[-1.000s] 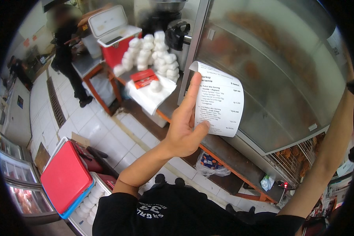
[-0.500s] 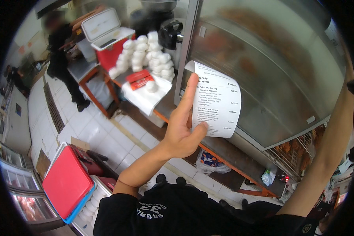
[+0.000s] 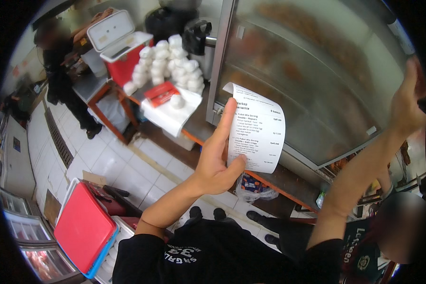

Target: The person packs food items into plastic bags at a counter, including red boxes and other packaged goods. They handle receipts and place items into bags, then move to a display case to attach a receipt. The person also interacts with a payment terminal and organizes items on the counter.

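Note:
My left hand (image 3: 220, 163) grips a long white printed receipt (image 3: 258, 135), its thumb across the lower part and index finger stretched along the left edge. The paper's top end curls back. Behind it stands a large display cabinet (image 3: 288, 61) with a cloudy glass pane and brownish food blurred inside. My right arm reaches up along the right side. At the rim of the picture is my right hand (image 3: 410, 90), beside the cabinet's right end; its fingers are partly hidden in shadow, and what they touch does not show.
Stacked white round bundles (image 3: 163, 61), a red paper packet (image 3: 162, 93) and a red cooler (image 3: 125, 61) stand on a counter left of the cabinet. A red-lidded container (image 3: 85, 222) is at lower left. One person (image 3: 64, 71) works far left; another (image 3: 364, 246) is close at right.
My right hand has come into view at the right rim as the arm shifted inward. A person now shows at lower right. The receipt stays in my left hand, slightly lower.

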The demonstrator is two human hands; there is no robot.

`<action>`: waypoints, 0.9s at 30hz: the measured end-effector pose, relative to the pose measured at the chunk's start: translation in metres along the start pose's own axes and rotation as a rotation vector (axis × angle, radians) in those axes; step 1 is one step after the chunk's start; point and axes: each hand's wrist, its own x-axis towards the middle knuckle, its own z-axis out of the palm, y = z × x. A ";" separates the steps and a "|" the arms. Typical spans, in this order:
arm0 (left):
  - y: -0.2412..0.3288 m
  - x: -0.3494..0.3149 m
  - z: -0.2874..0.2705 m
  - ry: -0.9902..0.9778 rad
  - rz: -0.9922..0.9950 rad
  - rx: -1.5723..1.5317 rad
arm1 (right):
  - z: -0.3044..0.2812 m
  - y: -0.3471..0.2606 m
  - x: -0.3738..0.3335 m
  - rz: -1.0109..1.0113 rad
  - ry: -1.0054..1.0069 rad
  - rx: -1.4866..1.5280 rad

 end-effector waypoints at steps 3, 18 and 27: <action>0.001 -0.008 -0.005 0.001 -0.043 -0.022 | -0.036 -0.039 -0.105 0.119 -0.228 0.698; -0.001 -0.066 -0.030 0.054 -0.324 -0.202 | -0.083 -0.132 -0.286 1.050 -0.846 1.425; -0.003 -0.080 -0.032 0.120 -0.466 -0.219 | -0.086 -0.128 -0.288 0.994 -0.895 1.453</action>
